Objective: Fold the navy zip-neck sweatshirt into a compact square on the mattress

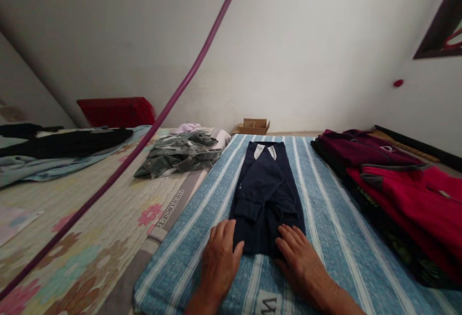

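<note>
A navy long-sleeved top (262, 180) lies folded into a long narrow shape, its sleeves crossed over the body and two white patches near the far end. My left hand (221, 255) rests at its near left edge, fingers extended and thumb apart. At the near right corner, my right hand (301, 259) lies on the fabric with fingers stretched out; its thumb is partly hidden. Beneath the garment is a blue mat with white stripes (195, 238).
To the right are stacked folded clothes, a maroon garment (361, 149) and a red one (415, 199). Grey-green clothes (180, 153) and black trousers (83, 141) lie left on a floral sheet (90, 228). A purple pole (173, 100) crosses the view; a cardboard box (254, 126) stands behind.
</note>
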### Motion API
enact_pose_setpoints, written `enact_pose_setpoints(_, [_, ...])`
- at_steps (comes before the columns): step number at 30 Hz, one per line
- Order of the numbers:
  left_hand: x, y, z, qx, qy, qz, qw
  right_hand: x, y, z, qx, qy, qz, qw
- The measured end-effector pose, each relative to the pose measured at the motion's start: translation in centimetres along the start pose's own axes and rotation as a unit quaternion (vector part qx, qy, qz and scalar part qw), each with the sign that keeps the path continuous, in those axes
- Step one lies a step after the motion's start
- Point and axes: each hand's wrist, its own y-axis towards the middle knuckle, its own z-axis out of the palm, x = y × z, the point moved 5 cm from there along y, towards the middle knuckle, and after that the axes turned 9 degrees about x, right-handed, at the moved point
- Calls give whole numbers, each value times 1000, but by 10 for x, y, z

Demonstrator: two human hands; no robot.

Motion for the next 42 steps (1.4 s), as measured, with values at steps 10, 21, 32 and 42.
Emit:
enact_pose_setpoints(10, [-7, -17, 24, 91, 102, 199, 970, 13, 3, 22, -47, -100, -12, 994])
enact_pose_setpoints(21, [-15, -10, 22, 45, 150, 222, 962, 0, 6, -3, -77, -73, -85, 991])
enact_pose_setpoints(32, [-29, -4, 22, -83, 173, 230, 954, -12, 29, -31, -59, 77, -20, 995])
enact_pose_setpoints(42, [-26, 9, 11, -161, 160, 218, 949, -16, 21, -27, -100, 32, -52, 993])
